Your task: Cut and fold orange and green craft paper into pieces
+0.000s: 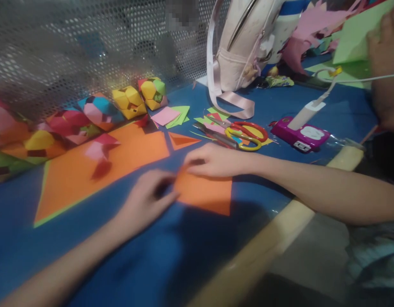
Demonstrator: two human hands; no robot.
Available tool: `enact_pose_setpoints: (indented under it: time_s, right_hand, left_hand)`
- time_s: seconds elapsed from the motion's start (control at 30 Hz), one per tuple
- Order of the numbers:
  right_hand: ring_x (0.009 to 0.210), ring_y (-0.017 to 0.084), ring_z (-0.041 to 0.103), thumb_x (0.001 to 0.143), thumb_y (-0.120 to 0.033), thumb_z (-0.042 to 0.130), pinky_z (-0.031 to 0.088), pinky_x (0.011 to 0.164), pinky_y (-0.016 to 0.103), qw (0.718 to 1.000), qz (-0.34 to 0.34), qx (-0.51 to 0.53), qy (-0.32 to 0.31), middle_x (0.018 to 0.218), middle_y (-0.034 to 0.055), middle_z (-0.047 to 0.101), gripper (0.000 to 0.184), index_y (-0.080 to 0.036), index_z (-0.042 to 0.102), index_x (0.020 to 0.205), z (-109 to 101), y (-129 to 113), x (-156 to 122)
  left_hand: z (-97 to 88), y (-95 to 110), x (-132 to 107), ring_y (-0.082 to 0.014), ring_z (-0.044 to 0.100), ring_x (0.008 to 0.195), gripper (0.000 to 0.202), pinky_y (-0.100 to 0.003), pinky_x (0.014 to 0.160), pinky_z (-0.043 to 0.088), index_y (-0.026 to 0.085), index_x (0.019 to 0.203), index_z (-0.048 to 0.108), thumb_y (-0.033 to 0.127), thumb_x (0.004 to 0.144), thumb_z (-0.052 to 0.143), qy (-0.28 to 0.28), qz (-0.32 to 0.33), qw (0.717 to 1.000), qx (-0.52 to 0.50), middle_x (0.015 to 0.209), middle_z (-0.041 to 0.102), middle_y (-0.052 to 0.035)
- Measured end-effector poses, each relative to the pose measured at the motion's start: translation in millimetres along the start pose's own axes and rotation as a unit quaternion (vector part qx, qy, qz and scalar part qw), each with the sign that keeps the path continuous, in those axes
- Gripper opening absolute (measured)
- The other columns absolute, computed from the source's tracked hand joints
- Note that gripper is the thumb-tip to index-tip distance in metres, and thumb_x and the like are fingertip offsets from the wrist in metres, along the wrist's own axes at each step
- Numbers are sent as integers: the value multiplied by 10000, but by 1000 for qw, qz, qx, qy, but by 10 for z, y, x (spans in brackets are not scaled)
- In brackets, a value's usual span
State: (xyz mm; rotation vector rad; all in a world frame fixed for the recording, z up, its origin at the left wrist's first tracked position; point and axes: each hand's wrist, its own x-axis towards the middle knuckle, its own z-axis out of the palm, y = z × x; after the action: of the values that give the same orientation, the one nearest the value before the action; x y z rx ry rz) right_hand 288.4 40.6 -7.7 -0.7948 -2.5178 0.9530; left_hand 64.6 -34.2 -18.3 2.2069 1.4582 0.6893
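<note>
A small sheet of orange paper [211, 194] lies on the blue tabletop between my hands. My left hand [148, 196] pinches its left corner between thumb and fingers. With bent fingers, my right hand [212, 160] grips the upper left edge of the same sheet. Just beyond my right fingertips is a folded orange triangle [182, 140]. Larger orange sheets [132, 149] over a green one spread to the left, with a pink and red folded piece [100, 149] on top. Slight blur hides exactly how the fingertips meet the paper.
Several folded paper balls [129, 102] line the perforated metal panel [120, 42]. Scissors [248, 135] rest on paper scraps beyond my right wrist. A purple power strip [301, 134], a pale backpack [238, 51] and another person's hand [387, 42] are at the right.
</note>
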Motion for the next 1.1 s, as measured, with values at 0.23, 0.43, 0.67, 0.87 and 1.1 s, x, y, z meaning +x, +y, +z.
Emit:
enact_pose_setpoints:
  time_s: [0.23, 0.43, 0.67, 0.87, 1.1]
  right_hand:
    - [802, 155, 528, 830, -79, 566, 395, 750, 278, 989, -128, -52, 54, 828, 40, 613, 108, -155, 613, 770, 77, 46, -30]
    - [797, 165, 474, 936, -154, 525, 331, 752, 304, 963, -196, -164, -83, 785, 35, 607, 215, -173, 597, 734, -93, -73, -186]
    - [788, 160, 480, 1000, -172, 448, 301, 739, 315, 933, -208, -261, -137, 811, 43, 599, 292, -160, 621, 765, -101, -171, -241]
    - [773, 150, 489, 1011, -164, 429, 319, 757, 318, 928, -203, -260, -171, 808, 26, 579, 316, -157, 622, 762, -147, -190, -267]
    - [792, 155, 499, 972, -107, 470, 333, 775, 322, 929, -188, -250, -199, 817, 25, 576, 271, -156, 611, 746, -181, -226, -286]
  left_hand:
    - [-6, -58, 3, -248, 643, 950, 246, -421, 887, 503, 196, 1037, 659, 377, 891, 578, -13, 47, 997, 51, 1013, 709, -86]
    - [-53, -91, 7, -215, 616, 946, 198, -375, 877, 488, 223, 946, 722, 338, 934, 561, -44, 101, 994, 17, 970, 691, -68]
    - [-109, -136, 17, -198, 593, 969, 183, -348, 895, 467, 229, 877, 741, 295, 934, 581, -77, 120, 990, -23, 987, 652, -57]
    - [-125, -153, 33, -209, 587, 997, 203, -357, 919, 465, 245, 882, 764, 325, 929, 584, -104, 105, 988, -33, 1008, 634, -64]
    - [-162, -169, 48, -216, 582, 1025, 201, -368, 946, 472, 252, 878, 769, 359, 911, 602, -123, 95, 987, -50, 1038, 621, -70]
